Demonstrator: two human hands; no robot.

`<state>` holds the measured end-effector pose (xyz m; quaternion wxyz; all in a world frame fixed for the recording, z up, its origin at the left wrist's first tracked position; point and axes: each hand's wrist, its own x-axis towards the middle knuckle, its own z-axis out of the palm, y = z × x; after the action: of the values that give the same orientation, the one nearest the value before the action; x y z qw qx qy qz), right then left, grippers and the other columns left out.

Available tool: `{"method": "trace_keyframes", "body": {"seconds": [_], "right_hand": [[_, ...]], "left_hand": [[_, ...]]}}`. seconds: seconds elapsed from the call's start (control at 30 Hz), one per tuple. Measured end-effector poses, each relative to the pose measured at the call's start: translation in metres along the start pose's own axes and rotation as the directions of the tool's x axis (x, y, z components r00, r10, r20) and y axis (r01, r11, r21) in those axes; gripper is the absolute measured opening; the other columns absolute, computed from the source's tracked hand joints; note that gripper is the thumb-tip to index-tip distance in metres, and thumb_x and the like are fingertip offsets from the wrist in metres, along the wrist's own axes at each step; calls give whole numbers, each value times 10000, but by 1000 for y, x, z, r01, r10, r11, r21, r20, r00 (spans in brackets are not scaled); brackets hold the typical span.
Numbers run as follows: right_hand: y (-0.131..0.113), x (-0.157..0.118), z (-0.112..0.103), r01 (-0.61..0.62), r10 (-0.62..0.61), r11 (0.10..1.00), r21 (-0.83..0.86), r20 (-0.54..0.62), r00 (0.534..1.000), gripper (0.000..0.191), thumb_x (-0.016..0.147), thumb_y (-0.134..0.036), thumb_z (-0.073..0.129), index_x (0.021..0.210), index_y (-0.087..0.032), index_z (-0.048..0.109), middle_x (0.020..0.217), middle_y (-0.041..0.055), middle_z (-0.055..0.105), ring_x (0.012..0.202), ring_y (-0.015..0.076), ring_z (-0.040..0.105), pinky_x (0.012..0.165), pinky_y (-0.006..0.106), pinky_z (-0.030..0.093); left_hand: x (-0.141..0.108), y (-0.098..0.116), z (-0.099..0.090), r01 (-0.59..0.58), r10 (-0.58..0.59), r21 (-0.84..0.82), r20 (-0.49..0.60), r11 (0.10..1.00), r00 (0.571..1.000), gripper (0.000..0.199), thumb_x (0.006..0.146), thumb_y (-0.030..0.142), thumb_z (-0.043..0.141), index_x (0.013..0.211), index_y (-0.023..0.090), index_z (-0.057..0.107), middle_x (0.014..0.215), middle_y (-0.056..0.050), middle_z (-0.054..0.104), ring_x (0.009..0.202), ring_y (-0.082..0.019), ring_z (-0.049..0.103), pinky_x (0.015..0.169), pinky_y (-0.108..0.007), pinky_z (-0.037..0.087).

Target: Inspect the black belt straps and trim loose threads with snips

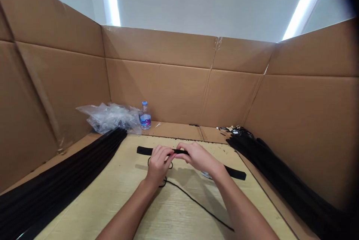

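A flat black strip (pixel 235 173) is held a little above the board, running from left of my left hand to past my right forearm. My left hand (pixel 160 160) pinches it near the middle, thumb and fingers closed on it. Close beside, my right hand (pixel 196 156) grips the same strip between thumb and fingers. Below them a thin black cord (pixel 196 200) lies on the board, looped near my left hand. A shiny metal tool (pixel 206 175) lies partly hidden behind my right wrist; its kind is unclear.
Long black strips lie in a pile (pixel 73 169) at the left and another bundle (pixel 269 161) at the right. A clear plastic bag heap (pixel 112 116) and a water bottle (pixel 145 116) stand behind. Cardboard walls (pixel 162 86) enclose the pale board (pixel 112 202). Small scraps (pixel 237 131) lie back right.
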<state>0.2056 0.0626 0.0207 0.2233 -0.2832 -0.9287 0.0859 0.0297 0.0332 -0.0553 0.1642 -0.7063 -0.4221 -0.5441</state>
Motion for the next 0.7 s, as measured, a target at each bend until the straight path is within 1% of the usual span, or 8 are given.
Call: {"method": "trace_keyframes", "body": {"seconds": [0.1, 0.17, 0.3, 0.47, 0.53, 0.63, 0.7], "right_hand": [[7, -3, -5, 5, -9, 998, 66, 51, 999, 284, 934, -431, 470, 917, -195, 626, 671, 6, 649, 603, 135, 562, 601, 220, 357], [13, -6, -8, -9, 4, 997, 82, 56, 998, 257, 939, -398, 468, 888, -199, 622, 636, -6, 641, 593, 132, 553, 601, 219, 350], [23, -12, -11, -49, 42, 988, 144, 51, 998, 183, 930, -342, 482, 895, -201, 594, 665, -9, 654, 583, 125, 557, 585, 218, 356], [31, -20, -8, -96, 63, 957, 273, 127, 990, 149, 930, -304, 460, 961, -183, 541, 776, 12, 672, 556, 112, 569, 534, 214, 384], [33, -21, -8, -88, 58, 962, 259, 122, 991, 173, 902, -330, 524, 987, -182, 553, 804, 16, 676, 613, 125, 588, 563, 221, 405], [34, -18, -8, -41, 31, 984, 175, 56, 998, 323, 779, -391, 691, 1024, -194, 617, 937, 42, 683, 831, 173, 613, 707, 253, 435], [34, -14, -9, -10, 3, 989, 149, 43, 999, 364, 757, -410, 710, 1050, -205, 646, 1005, 54, 678, 910, 193, 607, 769, 267, 431]], "left_hand": [[3, 4, 2, -36, 37, -55, 14, 998, 999, 68, 886, 217, 538, 843, 200, 588, 799, -28, 654, 771, -145, 563, 738, -290, 439], [4, 4, 1, -45, 46, -74, 12, 996, 999, 53, 884, 198, 537, 855, 199, 582, 804, -29, 649, 773, -145, 564, 736, -284, 445], [5, 0, -1, -25, 24, -46, -5, 999, 1000, 28, 873, 198, 556, 852, 190, 574, 803, -28, 635, 784, -144, 562, 747, -278, 444], [6, 3, -2, -45, 46, -30, 13, 999, 999, 15, 864, 189, 566, 854, 185, 577, 806, -27, 637, 785, -137, 558, 754, -275, 437], [6, 5, -1, -32, 33, -40, 10, 999, 999, 21, 862, 194, 568, 846, 187, 580, 803, -29, 640, 780, -139, 563, 753, -277, 439], [5, 6, -1, -13, 13, -48, -3, 999, 1000, 24, 861, 194, 565, 847, 187, 584, 807, -34, 640, 779, -142, 569, 755, -281, 443], [4, 5, -1, -26, 26, -40, -7, 999, 1000, 17, 859, 183, 567, 858, 186, 584, 814, -34, 639, 785, -141, 571, 763, -285, 444]]}}
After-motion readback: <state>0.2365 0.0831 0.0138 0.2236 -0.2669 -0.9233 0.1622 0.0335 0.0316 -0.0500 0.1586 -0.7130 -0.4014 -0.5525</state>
